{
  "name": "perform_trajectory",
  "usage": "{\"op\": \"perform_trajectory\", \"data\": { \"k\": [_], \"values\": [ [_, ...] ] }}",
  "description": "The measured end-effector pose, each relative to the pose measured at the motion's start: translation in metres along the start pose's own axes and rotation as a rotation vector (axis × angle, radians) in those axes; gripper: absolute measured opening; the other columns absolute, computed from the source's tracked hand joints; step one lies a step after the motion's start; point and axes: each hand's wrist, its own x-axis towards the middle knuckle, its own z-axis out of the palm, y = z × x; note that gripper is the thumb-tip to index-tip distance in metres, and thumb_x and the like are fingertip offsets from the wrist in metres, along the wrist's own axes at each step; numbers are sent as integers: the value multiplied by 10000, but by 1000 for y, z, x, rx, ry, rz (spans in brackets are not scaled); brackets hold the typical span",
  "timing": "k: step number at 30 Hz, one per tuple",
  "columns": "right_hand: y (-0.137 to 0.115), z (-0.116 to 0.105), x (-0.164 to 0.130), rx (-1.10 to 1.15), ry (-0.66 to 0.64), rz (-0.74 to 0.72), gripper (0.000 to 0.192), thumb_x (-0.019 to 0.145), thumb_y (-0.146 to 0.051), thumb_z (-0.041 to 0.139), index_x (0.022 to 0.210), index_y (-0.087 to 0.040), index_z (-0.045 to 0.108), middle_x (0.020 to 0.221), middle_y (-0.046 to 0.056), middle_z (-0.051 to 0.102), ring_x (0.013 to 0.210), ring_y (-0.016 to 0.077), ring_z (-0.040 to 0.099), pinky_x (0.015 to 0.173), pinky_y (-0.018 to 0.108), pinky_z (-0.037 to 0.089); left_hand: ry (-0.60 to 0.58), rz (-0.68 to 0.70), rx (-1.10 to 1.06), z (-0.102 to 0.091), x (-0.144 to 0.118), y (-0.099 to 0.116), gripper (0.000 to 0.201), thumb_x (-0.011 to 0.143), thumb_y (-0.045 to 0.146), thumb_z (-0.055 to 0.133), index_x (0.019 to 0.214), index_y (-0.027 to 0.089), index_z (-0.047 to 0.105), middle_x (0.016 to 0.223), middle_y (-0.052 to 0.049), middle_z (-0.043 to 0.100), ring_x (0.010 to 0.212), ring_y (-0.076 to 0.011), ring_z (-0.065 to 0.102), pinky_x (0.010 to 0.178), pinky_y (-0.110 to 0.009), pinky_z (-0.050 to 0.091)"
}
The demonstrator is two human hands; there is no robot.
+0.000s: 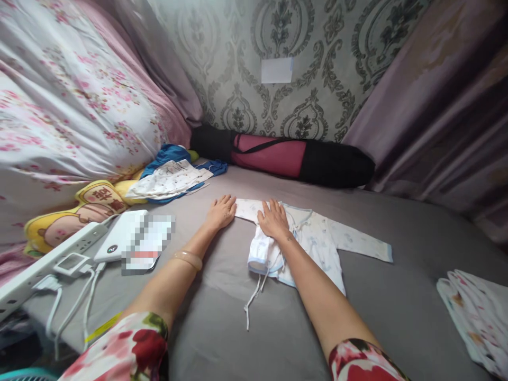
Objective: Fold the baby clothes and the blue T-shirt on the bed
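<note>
A small white baby shirt [313, 243] with pale blue trim lies spread on the grey bed sheet [222, 312]. Its right-hand sleeve stretches out flat, and white tie strings trail from its lower left. My left hand [222, 210] lies flat at the cuff end of the left-hand sleeve, fingers stretched. Flat on the shirt near the shoulder of that same sleeve rests my right hand [273, 219], its fingers extended. Neither hand grips the cloth. Part of the shirt's front is hidden beneath my right hand and forearm.
Along the wall lies a long black and dark pink bag [270, 156]. Blue and white clothes [170, 177] and a yellow cartoon cushion [75, 211] sit at left, near a power strip [47, 259], white power bank [122, 235] and cables. Folded patterned cloth [476, 317] lies at right.
</note>
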Motion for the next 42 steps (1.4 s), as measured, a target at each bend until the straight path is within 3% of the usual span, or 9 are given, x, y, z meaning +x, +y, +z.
{"op": "perform_trajectory", "data": {
  "k": [11,15,20,27,31,33,35,38,42],
  "values": [
    [12,-25,14,367,-231,41,615,990,-442,237,1521,-131,266,1597,132,190,1479,231,102,1188,407,81,305,112,-15,3,-6,-4,352,925,380,423,1150,183,608,1221,-132,594,1145,-272,538,1005,-387,400],
    [27,-52,-4,566,-41,-10,565,954,-370,371,1463,-124,384,1544,126,337,1429,198,286,1149,342,243,300,75,41,-1,-9,-1,337,928,393,426,1126,178,595,1146,-143,589,1111,-280,506,978,-386,382],
    [50,-76,-59,633,30,-16,320,899,-265,468,1118,-148,670,1118,87,706,1016,184,654,921,287,463,277,48,53,-8,-18,6,363,969,382,358,1133,115,541,1112,-145,558,1097,-274,452,1001,-412,336],
    [71,-87,-115,514,-250,93,195,832,-217,523,708,-156,660,688,15,699,574,108,620,563,177,417,169,-30,1,-20,-21,14,193,927,259,454,1028,115,532,983,-92,587,964,-225,526,899,-375,423],
    [60,-96,-128,381,-370,119,215,808,-214,551,609,-171,621,534,12,627,494,125,586,500,193,383,175,-80,-52,-40,-28,48,171,898,258,485,987,142,572,1002,-104,625,949,-220,561,862,-338,442],
    [50,-101,-134,313,-393,121,174,803,-228,568,653,-170,634,543,31,633,499,141,596,499,209,383,168,44,-150,-50,-44,77,166,881,261,469,909,164,601,949,-83,647,912,-206,580,839,-317,451],
    [42,-104,-138,258,-397,128,131,795,-268,597,808,-155,661,661,69,688,522,160,618,505,230,392,11,259,-277,-55,-66,108,185,855,270,457,857,172,613,835,-46,652,802,-181,592,760,-291,468],
    [31,-106,-143,209,-416,163,388,765,-306,648,1100,-115,608,927,146,724,651,214,682,561,261,436,-260,500,-329,-47,-97,140,162,776,220,483,841,177,625,806,-27,654,746,-160,591,701,-262,463],
    [20,-105,-146,113,-397,194,552,722,-198,669,1242,-66,538,1154,225,666,1033,312,660,744,298,486,-218,488,-187,-21,-114,146,170,755,270,560,903,192,591,902,-59,635,825,-197,591,705,-292,468]
  ]
}}
